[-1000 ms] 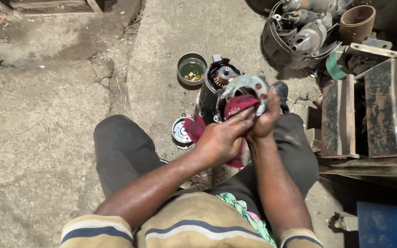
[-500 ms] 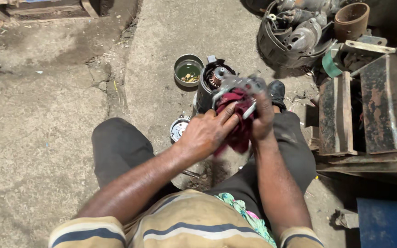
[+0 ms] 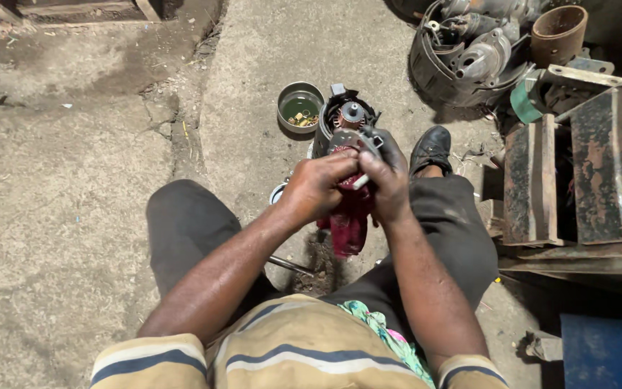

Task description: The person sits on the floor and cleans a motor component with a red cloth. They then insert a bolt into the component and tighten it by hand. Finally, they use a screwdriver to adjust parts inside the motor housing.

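both hands, left hand [image 3: 316, 189] and right hand [image 3: 390, 187], pinch a small grey metal part [image 3: 360, 138] wrapped in a red rag [image 3: 347, 223] above the knees; best kept gripped firmly, rag bunched tight.

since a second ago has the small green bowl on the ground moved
No. The small green bowl sits in the same spot beside the dark motor housing; only the camera view shifted slightly.
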